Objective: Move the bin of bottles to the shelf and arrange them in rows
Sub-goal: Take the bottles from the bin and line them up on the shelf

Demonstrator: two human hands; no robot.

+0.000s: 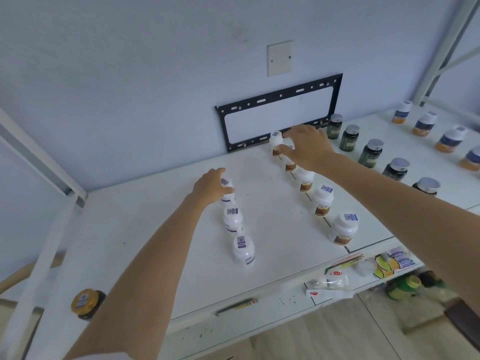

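on the white shelf (145, 242), the left hand (211, 187) grips the farthest white bottle (228, 196) of a three-bottle row; barcode stickers top the caps, label print too blurred to read. beyond, the right hand (307, 148) spreads wide over brown-labelled bottles (322, 200), partly hiding two.

Both bare forearms are stretched forward and up from the lower edge of the view; the left hand (211, 187) is held palm down, its fingers curled downward in a closed grip; the right hand (307, 146) is reached farther out, palm down, fingers spread and pointed left; whether anything is gripped by it cannot be told.
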